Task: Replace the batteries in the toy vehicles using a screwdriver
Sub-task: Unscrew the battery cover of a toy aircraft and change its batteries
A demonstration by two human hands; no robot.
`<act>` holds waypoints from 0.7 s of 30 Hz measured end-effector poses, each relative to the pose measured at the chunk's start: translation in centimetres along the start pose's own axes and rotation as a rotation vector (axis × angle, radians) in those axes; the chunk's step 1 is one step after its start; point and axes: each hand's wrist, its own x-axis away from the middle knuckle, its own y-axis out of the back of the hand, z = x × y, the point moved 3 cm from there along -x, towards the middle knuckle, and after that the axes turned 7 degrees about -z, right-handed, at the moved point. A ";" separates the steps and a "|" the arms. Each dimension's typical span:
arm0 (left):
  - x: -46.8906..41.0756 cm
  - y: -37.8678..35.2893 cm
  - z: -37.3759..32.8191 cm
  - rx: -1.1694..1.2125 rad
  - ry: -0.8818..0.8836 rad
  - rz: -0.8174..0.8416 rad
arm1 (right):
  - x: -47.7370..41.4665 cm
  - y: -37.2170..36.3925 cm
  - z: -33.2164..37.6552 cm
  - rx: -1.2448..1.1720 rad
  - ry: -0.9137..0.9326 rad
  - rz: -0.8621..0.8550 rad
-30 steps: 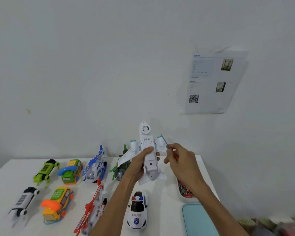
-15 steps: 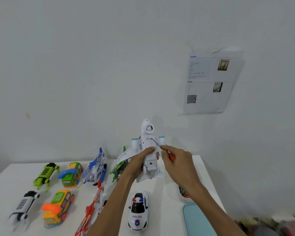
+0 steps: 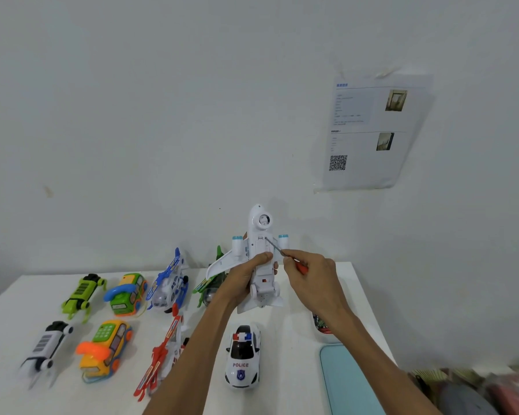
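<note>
The left hand (image 3: 241, 283) is wrapped around the body of a white toy airplane (image 3: 259, 259), thumb pressed across its underside, holding it raised above the far side of the white table (image 3: 285, 339) with the nose pointing up toward the wall and the belly facing the camera. The right hand (image 3: 309, 272) pinches a small screwdriver (image 3: 277, 250) between thumb and fingers; its red handle peeks out from the grip, and the thin metal shaft slants up and left so that the tip meets the airplane's underside just below the round opening near the nose. On the table under the hands stands a white police car (image 3: 242, 356). To its left lies a red and white helicopter (image 3: 162, 357), then an orange and yellow phone car (image 3: 105, 351) and a white and black robot toy (image 3: 44, 348). Behind these, in the far row, are a green robot toy (image 3: 83, 292), a green and blue phone car (image 3: 126, 293), a blue and white helicopter (image 3: 170, 284) and a green airplane (image 3: 212, 283) partly hidden by the left wrist. At the right, a small white container (image 3: 322, 326) shows beneath the right forearm, and a light blue tray (image 3: 351, 381) sits nearer the front edge. A printed sheet (image 3: 372, 130) with a QR code is taped to the wall.
</note>
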 end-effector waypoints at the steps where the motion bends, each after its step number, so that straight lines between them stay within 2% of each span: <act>1: -0.1 0.2 0.2 -0.014 -0.004 -0.002 | 0.0 -0.1 -0.1 0.014 -0.007 0.004; 4: -0.2 0.7 0.3 -0.120 0.009 -0.009 | -0.4 0.1 -0.4 0.040 -0.050 0.042; 7: 0.0 1.0 0.4 -0.221 0.074 0.034 | -1.5 0.7 -0.6 -0.021 -0.243 0.119; 9: -0.2 1.2 0.2 -0.228 0.035 0.030 | -2.2 0.9 -0.7 -0.091 -0.374 0.143; 11: -0.5 1.5 0.0 -0.222 -0.003 0.015 | -2.6 1.1 -0.5 -0.112 -0.398 0.150; 13: -0.9 1.9 0.2 -0.196 0.016 -0.002 | -2.9 1.4 -0.3 -0.062 -0.293 0.111; 18: -1.2 2.1 0.4 -0.133 0.013 -0.012 | -2.7 1.7 0.6 -0.042 0.034 -0.157; 21: -1.1 1.8 0.4 -0.048 0.012 -0.011 | -2.6 1.1 1.4 0.114 0.136 -0.177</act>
